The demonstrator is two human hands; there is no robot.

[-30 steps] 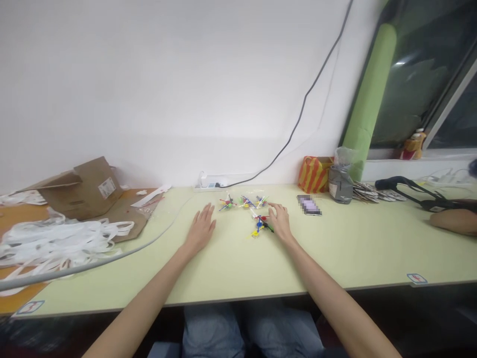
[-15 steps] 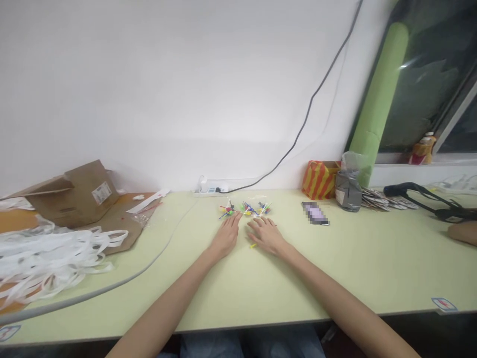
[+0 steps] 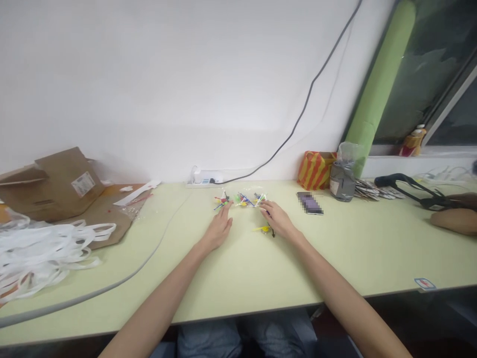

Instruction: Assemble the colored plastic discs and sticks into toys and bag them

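Observation:
Several small, multicoloured plastic pieces with thin sticks lie in clusters on the pale green table; their exact kind is too small to tell. At the left cluster, the fingertips of my left hand reach its near edge, fingers stretched out. My right hand is open, palm down, its fingertips beside the right cluster. Between them is a middle cluster. Partly under my right palm lies a separate yellow piece with a dark part sticking out.
A phone, a striped bag and a grey bag stand to the right. Leftward are a cardboard box, white straps and a grey cable. A power strip sits by the wall.
My right hand has shifted right and forward, uncovering more of the yellow piece. My left hand has moved slightly left, widening the gap between the hands. The view has shifted slightly.

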